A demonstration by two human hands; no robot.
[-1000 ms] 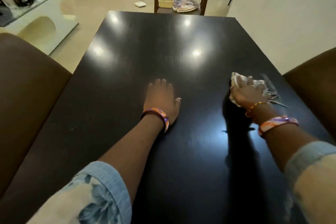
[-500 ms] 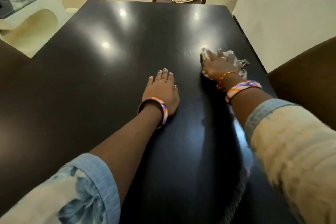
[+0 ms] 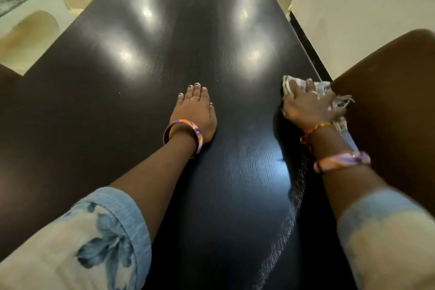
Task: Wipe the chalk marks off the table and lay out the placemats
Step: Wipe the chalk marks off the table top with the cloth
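Pressing down at three o'clock near the desk edge, the right hand is clenched over a cloth. The left hand is laid flat, fingers straight, at the centre.

Glossy dark wood, soft cloth

The bench is near-black wood, finely grained and polished enough to mirror lights. The rag looks woven, pale, frayed at its fringe. The bangle shines like glossy plastic.
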